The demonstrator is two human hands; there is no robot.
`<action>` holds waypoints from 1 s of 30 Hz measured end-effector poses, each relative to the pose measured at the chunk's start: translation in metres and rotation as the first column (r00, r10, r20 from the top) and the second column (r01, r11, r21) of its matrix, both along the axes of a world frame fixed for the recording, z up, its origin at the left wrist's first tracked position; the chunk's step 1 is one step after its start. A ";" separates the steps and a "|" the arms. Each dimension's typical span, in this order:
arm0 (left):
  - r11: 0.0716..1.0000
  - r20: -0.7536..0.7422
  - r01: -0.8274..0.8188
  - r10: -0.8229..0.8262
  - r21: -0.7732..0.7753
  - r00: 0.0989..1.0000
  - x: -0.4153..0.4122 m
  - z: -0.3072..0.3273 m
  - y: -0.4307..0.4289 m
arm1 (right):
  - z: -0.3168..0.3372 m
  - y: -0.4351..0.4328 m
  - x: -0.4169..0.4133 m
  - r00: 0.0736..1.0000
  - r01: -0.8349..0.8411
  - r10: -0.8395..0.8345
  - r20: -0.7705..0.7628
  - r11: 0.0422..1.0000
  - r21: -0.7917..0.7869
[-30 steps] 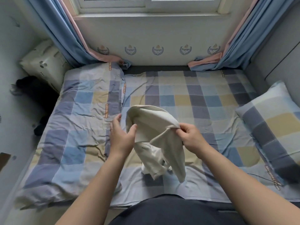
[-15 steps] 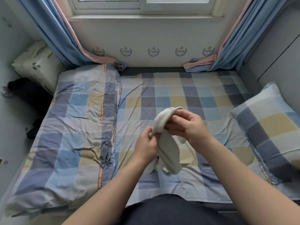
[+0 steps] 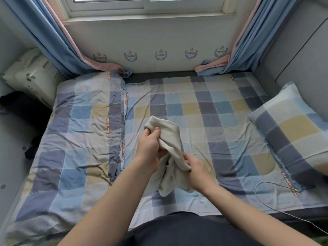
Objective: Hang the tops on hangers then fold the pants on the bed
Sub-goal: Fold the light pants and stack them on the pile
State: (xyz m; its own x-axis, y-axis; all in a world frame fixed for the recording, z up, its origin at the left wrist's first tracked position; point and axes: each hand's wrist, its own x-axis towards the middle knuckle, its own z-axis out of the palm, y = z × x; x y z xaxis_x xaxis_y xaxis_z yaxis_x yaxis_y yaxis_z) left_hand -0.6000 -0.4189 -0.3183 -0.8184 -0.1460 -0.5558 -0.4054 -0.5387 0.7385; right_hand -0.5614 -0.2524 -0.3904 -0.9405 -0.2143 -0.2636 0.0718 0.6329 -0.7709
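My left hand (image 3: 150,148) and right hand (image 3: 197,168) both clutch a cream garment (image 3: 171,137) above the bed (image 3: 204,110).
Left bunches the upper fold, right pinches lower; folded duvet (image 3: 79,132) lies left, pillow (image 3: 292,126) right, white cable (image 3: 255,191) beside it.

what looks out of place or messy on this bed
A white cable trails across the near right corner of the bed. The cream garment is bunched between the left hand and right hand, not laid flat.

A cream garment (image 3: 169,139) hangs over the bed (image 3: 204,110), whose sheet is checked blue, grey and tan; its pillow (image 3: 291,125) matches; blue-pink curtains (image 3: 58,43) beyond.
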 end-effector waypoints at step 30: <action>0.878 -0.071 0.083 -0.131 -0.472 0.989 0.005 -0.019 -0.015 | 0.082 0.040 -0.064 0.824 0.565 -0.359 0.438 0.579 -0.588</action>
State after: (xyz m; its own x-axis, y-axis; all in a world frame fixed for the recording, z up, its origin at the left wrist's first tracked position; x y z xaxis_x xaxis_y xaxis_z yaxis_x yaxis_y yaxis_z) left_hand -0.5947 -0.4344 -0.3372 -0.8902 -0.2767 -0.3619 -0.3540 -0.0797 0.9318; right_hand -0.6253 -0.2128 -0.3080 -0.8850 0.0206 -0.4651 0.4493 -0.2238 -0.8649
